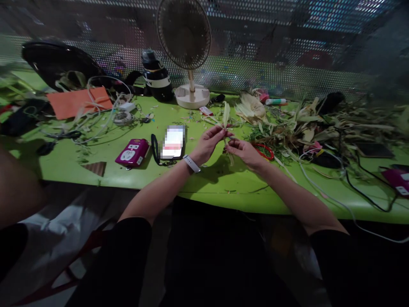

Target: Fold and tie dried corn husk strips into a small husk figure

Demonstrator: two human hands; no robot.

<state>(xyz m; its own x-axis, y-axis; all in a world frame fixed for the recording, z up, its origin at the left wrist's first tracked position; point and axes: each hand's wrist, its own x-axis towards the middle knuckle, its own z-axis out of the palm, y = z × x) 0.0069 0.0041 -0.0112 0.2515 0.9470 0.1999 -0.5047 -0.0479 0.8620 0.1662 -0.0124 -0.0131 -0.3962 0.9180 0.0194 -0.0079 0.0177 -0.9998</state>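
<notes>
A narrow strip of pale green corn husk (226,112) stands upright above the table, folded or tied near its middle. My left hand (211,143), with a white band at the wrist, pinches it there between thumb and fingertips. Just below and to the right, the fingers of my right hand (242,152) are closed on its lower part, and the tail of the strip hangs beneath. The exact grip is partly hidden by the fingers. Left of my hands, a lit phone (174,143) with a black strap lies on the green table (204,187).
Dried husks and stems (297,128) are heaped on the right, near a red ring (265,152) and loose cables. Behind stand a fan (191,96) and a dark bottle (158,81). A purple power socket (133,152) lies left. Another person's arm (19,187) shows at far left.
</notes>
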